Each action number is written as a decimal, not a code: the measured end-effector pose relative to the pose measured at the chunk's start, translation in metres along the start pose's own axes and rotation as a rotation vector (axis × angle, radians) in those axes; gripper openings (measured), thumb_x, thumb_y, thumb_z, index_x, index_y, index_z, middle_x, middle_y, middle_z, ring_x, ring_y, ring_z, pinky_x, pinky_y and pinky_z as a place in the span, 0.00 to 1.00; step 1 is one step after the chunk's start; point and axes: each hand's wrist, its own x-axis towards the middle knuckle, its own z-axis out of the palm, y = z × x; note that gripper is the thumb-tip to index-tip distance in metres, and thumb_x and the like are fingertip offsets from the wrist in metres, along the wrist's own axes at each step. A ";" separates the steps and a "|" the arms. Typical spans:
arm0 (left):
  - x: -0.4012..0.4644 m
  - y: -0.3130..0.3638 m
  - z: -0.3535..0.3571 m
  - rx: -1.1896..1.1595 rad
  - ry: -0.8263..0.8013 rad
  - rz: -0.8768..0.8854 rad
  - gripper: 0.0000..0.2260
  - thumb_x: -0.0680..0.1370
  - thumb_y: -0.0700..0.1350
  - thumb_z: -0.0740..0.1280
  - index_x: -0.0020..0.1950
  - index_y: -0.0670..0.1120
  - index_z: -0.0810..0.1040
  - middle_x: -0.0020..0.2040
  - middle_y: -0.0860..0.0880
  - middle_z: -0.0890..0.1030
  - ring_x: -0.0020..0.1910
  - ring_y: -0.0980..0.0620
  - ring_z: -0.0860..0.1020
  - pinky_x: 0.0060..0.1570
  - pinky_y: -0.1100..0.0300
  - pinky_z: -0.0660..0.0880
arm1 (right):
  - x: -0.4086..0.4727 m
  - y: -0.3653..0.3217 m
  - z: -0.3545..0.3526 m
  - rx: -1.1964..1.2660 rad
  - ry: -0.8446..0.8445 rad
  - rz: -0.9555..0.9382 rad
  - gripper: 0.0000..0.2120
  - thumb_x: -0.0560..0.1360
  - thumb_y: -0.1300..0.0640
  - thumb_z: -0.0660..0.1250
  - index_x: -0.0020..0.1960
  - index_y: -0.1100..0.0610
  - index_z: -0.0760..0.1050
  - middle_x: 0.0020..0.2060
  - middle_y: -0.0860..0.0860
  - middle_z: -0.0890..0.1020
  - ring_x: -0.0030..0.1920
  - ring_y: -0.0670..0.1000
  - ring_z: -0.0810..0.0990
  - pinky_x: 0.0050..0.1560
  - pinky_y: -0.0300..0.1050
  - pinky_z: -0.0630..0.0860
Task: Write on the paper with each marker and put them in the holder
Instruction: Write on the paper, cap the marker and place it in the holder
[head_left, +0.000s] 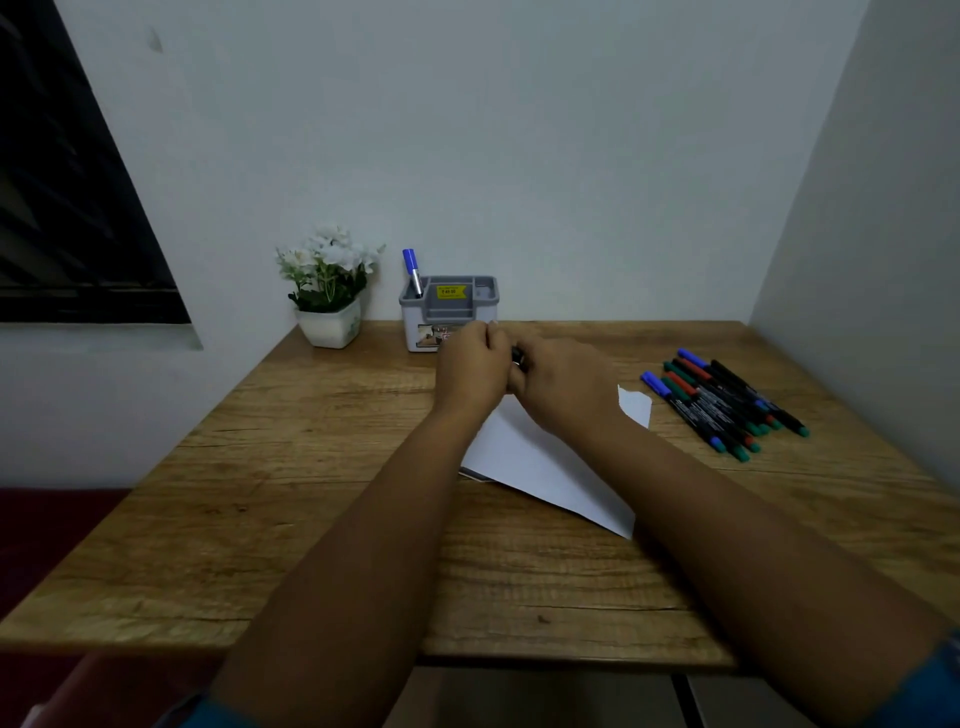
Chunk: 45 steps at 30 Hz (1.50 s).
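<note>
Over the wooden table (322, 519) both hands meet above the far end of the white paper (535, 462): the left hand (472, 364) and right hand (561, 384) are curled together around a small dark marker (517, 356), of which only a sliver shows, so whether a cap is going on or off cannot be told. The holder (449, 312), one blue marker (413, 270) already in it, stands just beyond the left hand, and the loose markers (727, 402) lie well off beyond the right; a hard tug on the cap could jerk a hand into the holder, or an uncapped tip could smear the paper below.
</note>
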 end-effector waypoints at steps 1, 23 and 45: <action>0.001 -0.002 -0.002 0.004 0.022 0.041 0.16 0.82 0.45 0.56 0.42 0.39 0.76 0.37 0.43 0.80 0.34 0.49 0.77 0.31 0.58 0.72 | 0.001 0.003 0.002 0.038 0.001 -0.044 0.22 0.78 0.43 0.50 0.54 0.53 0.78 0.41 0.49 0.82 0.39 0.50 0.79 0.35 0.46 0.73; 0.025 -0.025 -0.066 -0.433 -0.099 -0.459 0.15 0.82 0.48 0.57 0.42 0.41 0.75 0.33 0.43 0.78 0.22 0.53 0.77 0.22 0.64 0.71 | -0.008 0.023 -0.009 0.401 -0.420 0.081 0.29 0.82 0.60 0.56 0.80 0.52 0.48 0.65 0.56 0.75 0.61 0.54 0.75 0.60 0.45 0.68; 0.029 -0.066 -0.054 0.179 -0.820 -0.111 0.22 0.68 0.51 0.78 0.60 0.57 0.79 0.55 0.53 0.79 0.53 0.53 0.75 0.57 0.54 0.73 | 0.021 0.006 -0.005 1.504 -0.686 0.399 0.14 0.76 0.56 0.67 0.59 0.58 0.73 0.42 0.58 0.79 0.33 0.45 0.78 0.35 0.35 0.75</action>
